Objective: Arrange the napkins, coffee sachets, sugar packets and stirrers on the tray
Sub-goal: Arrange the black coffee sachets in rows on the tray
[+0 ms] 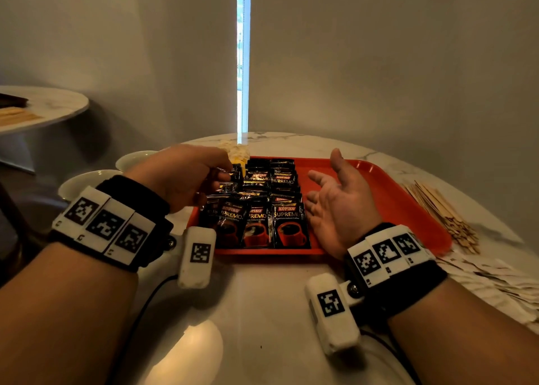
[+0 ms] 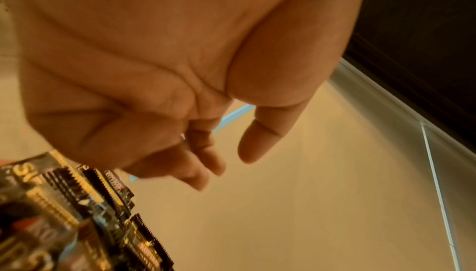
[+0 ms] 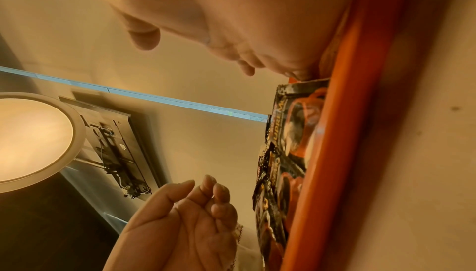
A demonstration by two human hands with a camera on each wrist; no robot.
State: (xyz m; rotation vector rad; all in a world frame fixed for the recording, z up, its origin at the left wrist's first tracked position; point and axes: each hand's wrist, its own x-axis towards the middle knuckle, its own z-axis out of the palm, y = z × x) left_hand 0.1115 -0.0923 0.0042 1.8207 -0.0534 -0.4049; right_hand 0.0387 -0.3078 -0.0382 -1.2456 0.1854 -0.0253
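Black coffee sachets (image 1: 262, 209) lie in overlapping rows on the left half of a red tray (image 1: 379, 203). My left hand (image 1: 221, 174) hovers over the left column with loosely curled fingers. The left wrist view shows that hand (image 2: 226, 165) empty above the sachets (image 2: 64, 214). My right hand (image 1: 323, 192) is open, palm facing left, its edge on the tray against the right column. In the right wrist view, the right hand (image 3: 219, 51) stands by the sachets (image 3: 291, 133) and tray rim (image 3: 342, 133). Wooden stirrers (image 1: 440, 209) lie on the table right of the tray.
Pale paper packets (image 1: 495, 279) are spread on the marble table at the near right. A heap of pale packets (image 1: 237, 151) sits at the tray's far edge. Two white dishes (image 1: 87, 180) stand left of the tray. A second round table (image 1: 43, 104) is at far left.
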